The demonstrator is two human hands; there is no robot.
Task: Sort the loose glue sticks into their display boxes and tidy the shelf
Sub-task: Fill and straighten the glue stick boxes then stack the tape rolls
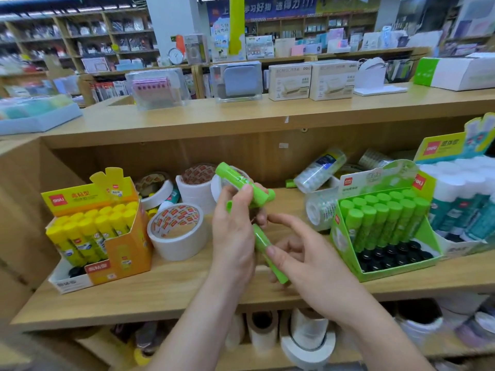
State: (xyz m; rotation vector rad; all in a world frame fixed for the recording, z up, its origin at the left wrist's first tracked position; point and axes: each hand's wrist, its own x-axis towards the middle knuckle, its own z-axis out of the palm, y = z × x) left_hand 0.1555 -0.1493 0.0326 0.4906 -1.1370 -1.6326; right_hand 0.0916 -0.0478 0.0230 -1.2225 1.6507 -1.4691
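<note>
My left hand point(234, 231) grips green glue sticks; one point(242, 183) points up and left from my fingers, and a cap of another shows at its lower left. My right hand point(302, 253) holds a second green glue stick point(269, 251) that slants down to the right, thumb on its side. Both hands hover above the middle of the wooden shelf point(187, 287). The green display box point(385, 228) stands to the right with rows of green sticks and several black empty slots at its front. The yellow display box point(99, 226), full of yellow sticks, stands to the left.
Rolls of white tape point(178, 231) lie behind and left of my hands. Clear tape packs point(320, 170) lie at the back right. A box of white and teal glue sticks point(463, 196) stands at the far right. More tape rolls fill the lower shelf.
</note>
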